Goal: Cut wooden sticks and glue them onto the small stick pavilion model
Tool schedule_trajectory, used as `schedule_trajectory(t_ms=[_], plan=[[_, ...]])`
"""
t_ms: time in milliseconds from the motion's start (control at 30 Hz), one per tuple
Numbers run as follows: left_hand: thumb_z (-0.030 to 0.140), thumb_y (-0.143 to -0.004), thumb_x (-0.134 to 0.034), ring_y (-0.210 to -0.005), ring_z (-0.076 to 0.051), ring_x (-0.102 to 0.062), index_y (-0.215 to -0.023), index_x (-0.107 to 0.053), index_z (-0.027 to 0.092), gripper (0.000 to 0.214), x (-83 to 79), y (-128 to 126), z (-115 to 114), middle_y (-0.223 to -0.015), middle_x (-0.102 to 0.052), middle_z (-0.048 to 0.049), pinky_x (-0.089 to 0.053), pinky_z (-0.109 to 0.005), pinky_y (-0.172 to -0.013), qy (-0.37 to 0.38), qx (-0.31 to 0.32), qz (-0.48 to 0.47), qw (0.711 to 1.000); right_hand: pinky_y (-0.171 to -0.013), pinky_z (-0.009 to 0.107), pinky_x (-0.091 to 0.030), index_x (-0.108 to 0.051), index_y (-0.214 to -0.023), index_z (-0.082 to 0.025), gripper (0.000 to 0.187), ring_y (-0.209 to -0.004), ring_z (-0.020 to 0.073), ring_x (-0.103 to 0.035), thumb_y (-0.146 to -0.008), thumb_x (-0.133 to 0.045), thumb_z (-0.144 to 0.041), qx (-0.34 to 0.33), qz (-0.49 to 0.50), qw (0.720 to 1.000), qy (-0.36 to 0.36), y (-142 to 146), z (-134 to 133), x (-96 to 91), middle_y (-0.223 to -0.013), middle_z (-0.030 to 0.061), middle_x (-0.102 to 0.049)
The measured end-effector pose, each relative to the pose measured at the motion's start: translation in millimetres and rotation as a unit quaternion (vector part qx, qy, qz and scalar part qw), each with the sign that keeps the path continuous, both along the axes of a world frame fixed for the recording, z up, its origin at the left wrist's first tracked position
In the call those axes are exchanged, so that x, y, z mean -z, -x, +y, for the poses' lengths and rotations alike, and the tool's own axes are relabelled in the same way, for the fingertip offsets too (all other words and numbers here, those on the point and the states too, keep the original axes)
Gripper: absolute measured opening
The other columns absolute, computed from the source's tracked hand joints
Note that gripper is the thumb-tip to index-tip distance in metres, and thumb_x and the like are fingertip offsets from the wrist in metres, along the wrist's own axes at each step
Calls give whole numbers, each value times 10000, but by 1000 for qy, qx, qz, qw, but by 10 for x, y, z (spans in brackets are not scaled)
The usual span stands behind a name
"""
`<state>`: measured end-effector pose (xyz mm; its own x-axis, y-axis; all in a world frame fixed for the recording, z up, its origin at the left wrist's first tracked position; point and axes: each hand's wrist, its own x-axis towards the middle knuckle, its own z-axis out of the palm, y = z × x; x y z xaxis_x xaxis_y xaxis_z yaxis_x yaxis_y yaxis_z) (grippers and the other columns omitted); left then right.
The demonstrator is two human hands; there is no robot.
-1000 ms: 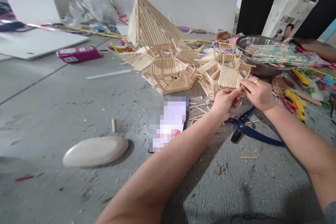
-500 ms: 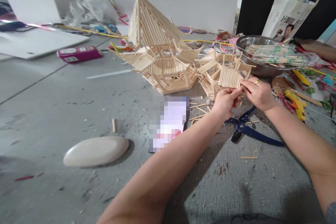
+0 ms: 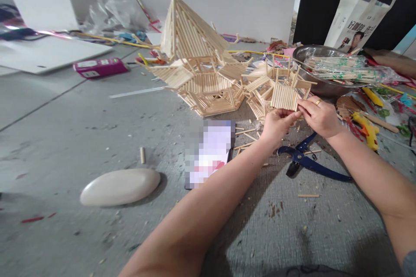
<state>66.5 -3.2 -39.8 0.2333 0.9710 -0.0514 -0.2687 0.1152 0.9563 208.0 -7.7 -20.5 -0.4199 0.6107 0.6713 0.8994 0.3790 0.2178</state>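
Note:
A small panel of wooden sticks [image 3: 285, 96] is held up between both hands, in front of a low stick frame [image 3: 267, 91] on the floor. My left hand [image 3: 277, 124] pinches the panel's lower edge from below. My right hand [image 3: 320, 116], with a ring on one finger, pinches its lower right corner. A taller stick pagoda [image 3: 195, 60] with a pointed roof stands just left of the frame. Blue-handled cutters [image 3: 307, 162] lie on the floor under my hands.
A metal bowl [image 3: 321, 69] with bagged sticks sits at the right, a white tote bag [image 3: 360, 8] behind it, a yellow glue gun [image 3: 365, 127] nearby. A phone [image 3: 209, 151], a pale oval stone [image 3: 120, 187] and a pink pack [image 3: 99, 67] lie on the grey floor among stick offcuts.
Almost nothing has changed; both hands keep the same pinch on the stick panel, and the view has shifted slightly.

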Motion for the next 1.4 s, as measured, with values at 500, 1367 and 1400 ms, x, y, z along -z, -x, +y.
schedule_trajectory(t_ms=[500,1367,1400], plan=[[329,-660,-673,-322,-15,-330,-532,-559,139,256,-2,-33,7,-410,-442,56,-208,-190,-334,2,1,12,1000,-586,259,-427,-660,-981,-168,281,-673,155,-585,-848,-421,-234,-20,13,1000,14,-10,0,23,-820,86,-662],[328,-609,-702,-341,-20,-351,-593,-557,137,240,-13,21,-21,-455,-468,54,-229,-195,-351,10,36,-42,998,-571,252,-407,-661,-967,-183,308,-643,149,-583,-866,-396,-301,-1,6,1000,19,-1,-4,14,-822,69,-670],[344,-618,-693,-340,-22,-355,-569,-533,141,263,-16,19,-24,-453,-465,53,-229,-196,-350,17,40,-53,998,-571,250,-408,-661,-967,-183,311,-645,147,-586,-868,-393,-308,1,4,1000,18,-1,-5,13,-823,66,-670]])
